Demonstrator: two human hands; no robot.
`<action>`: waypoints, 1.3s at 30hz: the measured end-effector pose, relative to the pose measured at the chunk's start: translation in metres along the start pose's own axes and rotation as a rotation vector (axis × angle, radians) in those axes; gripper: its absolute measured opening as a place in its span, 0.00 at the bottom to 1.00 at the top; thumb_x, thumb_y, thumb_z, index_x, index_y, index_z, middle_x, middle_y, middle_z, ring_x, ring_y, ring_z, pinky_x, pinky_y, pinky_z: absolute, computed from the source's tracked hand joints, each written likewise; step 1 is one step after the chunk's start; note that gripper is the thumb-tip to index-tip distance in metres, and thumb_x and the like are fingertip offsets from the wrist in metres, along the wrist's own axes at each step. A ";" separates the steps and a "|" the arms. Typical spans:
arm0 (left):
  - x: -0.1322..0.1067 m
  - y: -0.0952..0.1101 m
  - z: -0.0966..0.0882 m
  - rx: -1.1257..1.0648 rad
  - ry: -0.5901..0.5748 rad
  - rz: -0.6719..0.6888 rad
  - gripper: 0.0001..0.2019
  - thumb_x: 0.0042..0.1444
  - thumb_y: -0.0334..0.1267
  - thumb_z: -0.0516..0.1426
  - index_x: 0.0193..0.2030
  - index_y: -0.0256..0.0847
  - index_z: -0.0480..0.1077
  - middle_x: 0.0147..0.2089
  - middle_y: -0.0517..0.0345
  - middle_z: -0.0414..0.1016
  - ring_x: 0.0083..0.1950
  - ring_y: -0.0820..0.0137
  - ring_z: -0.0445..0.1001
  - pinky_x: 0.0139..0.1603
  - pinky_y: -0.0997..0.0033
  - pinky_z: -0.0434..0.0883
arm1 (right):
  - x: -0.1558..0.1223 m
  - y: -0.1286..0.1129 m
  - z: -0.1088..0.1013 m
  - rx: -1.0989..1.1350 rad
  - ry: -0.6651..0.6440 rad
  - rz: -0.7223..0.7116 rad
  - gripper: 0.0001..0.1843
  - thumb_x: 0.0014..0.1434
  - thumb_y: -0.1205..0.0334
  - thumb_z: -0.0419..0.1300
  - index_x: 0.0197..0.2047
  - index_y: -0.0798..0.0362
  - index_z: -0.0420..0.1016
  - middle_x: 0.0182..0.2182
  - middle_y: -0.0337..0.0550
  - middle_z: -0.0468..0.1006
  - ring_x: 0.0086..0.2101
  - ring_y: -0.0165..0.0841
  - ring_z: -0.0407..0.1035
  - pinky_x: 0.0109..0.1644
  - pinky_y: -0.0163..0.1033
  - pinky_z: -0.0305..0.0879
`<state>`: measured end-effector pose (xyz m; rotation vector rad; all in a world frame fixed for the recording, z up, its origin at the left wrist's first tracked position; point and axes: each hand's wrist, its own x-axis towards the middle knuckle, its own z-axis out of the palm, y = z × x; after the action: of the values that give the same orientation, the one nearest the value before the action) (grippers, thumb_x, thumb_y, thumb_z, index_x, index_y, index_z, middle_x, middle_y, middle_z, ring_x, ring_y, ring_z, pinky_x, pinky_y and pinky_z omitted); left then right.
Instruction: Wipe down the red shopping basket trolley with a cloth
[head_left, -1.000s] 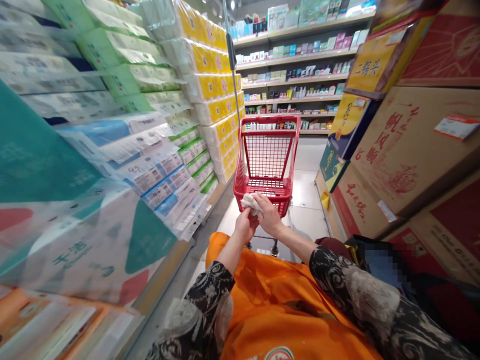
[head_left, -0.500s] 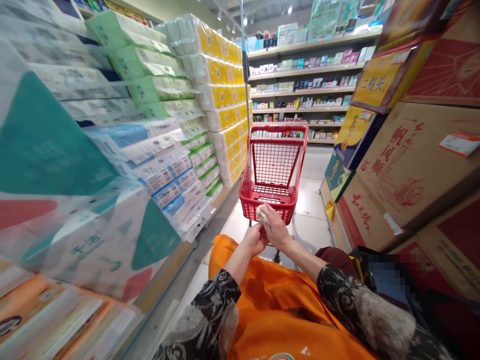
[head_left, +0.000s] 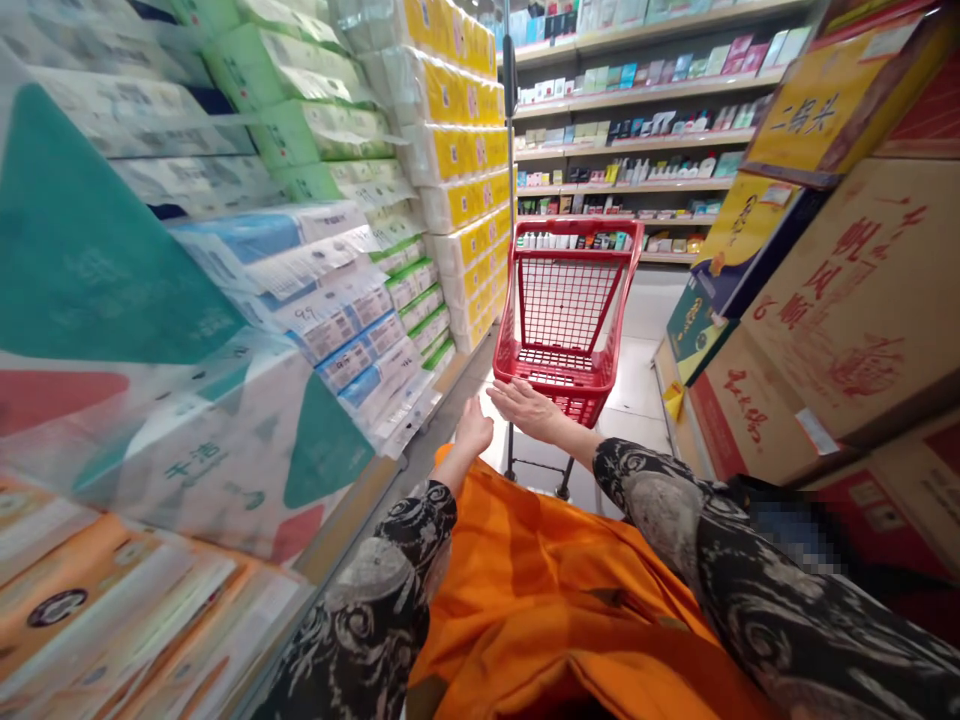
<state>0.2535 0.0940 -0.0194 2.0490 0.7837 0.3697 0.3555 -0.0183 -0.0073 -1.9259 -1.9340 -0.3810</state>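
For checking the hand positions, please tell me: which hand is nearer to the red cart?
Right. The right hand overlaps the near edge of the red cart in view, contact unclear; the left hand is apart, left of the cart.

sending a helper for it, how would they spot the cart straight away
Face the wall of shelves at the aisle's far end. Standing before it, between yellow-and-white packs stacked on the left and cardboard boxes on the right, is the cart. Unlike those stacked goods, it is bright red, with a see-through grid basket above a dark frame.
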 end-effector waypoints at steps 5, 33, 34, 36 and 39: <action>-0.009 -0.016 0.011 0.496 -0.088 0.051 0.34 0.49 0.25 0.49 0.65 0.35 0.49 0.71 0.43 0.41 0.71 0.59 0.39 0.67 0.49 0.40 | 0.013 0.010 0.011 -0.052 0.015 0.035 0.23 0.62 0.74 0.45 0.59 0.55 0.63 0.61 0.48 0.61 0.63 0.41 0.47 0.67 0.57 0.43; -0.044 0.014 0.050 0.924 -0.177 0.231 0.34 0.51 0.29 0.46 0.67 0.25 0.44 0.70 0.41 0.41 0.70 0.59 0.40 0.67 0.49 0.44 | -0.080 0.019 0.032 -0.339 0.042 -0.065 0.18 0.63 0.70 0.48 0.55 0.58 0.68 0.53 0.51 0.71 0.57 0.39 0.60 0.63 0.50 0.56; -0.043 0.015 0.050 0.918 -0.156 0.213 0.34 0.51 0.29 0.47 0.67 0.25 0.43 0.70 0.41 0.40 0.71 0.59 0.40 0.67 0.49 0.44 | -0.073 0.017 0.024 -0.337 0.076 -0.077 0.19 0.63 0.70 0.48 0.56 0.57 0.67 0.55 0.50 0.69 0.59 0.39 0.58 0.63 0.50 0.55; -0.042 0.019 0.049 0.909 -0.127 0.190 0.35 0.51 0.30 0.47 0.67 0.25 0.42 0.71 0.41 0.38 0.71 0.59 0.38 0.67 0.49 0.44 | -0.059 0.015 0.008 -0.337 0.140 -0.061 0.22 0.63 0.72 0.47 0.58 0.55 0.64 0.58 0.48 0.65 0.61 0.39 0.53 0.64 0.51 0.52; -0.043 0.023 0.050 0.911 -0.131 0.182 0.36 0.50 0.30 0.48 0.67 0.27 0.42 0.71 0.42 0.37 0.71 0.60 0.38 0.67 0.49 0.43 | -0.047 0.018 0.002 -0.329 0.168 -0.025 0.22 0.62 0.73 0.46 0.58 0.56 0.64 0.58 0.49 0.66 0.61 0.39 0.53 0.64 0.51 0.53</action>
<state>0.2557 0.0249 -0.0270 2.9675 0.7569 -0.0585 0.3722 -0.0590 -0.0320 -1.9897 -1.8780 -0.8871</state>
